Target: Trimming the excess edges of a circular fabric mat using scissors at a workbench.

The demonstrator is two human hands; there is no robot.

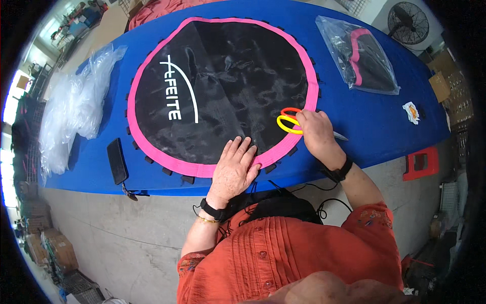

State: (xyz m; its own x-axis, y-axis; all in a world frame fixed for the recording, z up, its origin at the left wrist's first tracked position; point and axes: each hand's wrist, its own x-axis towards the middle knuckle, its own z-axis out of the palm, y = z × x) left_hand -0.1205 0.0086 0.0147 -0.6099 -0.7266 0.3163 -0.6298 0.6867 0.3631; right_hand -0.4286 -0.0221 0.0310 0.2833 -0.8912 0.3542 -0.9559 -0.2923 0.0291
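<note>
A round black trampoline mat (223,91) with a pink border and small black tabs around its rim lies flat on the blue-covered table (364,131). My left hand (234,168) rests on its near edge, palm down, fingers stretched over the black fabric. At the mat's right near edge, my right hand (318,131) grips a pair of scissors (287,121) around the middle. Their red and yellow handle loops stick out to the left, over the pink border. The pointed blade tip shows to the right of the hand. Most of the blades are hidden by my fingers.
Crumpled clear plastic bags (76,109) lie at the left, with a black phone (117,161) nearer the front edge. At the far right is a bagged black-and-pink mat (362,61). A small crumpled wrapper (411,113) sits near the right end. A red stool (421,163) stands beyond the table.
</note>
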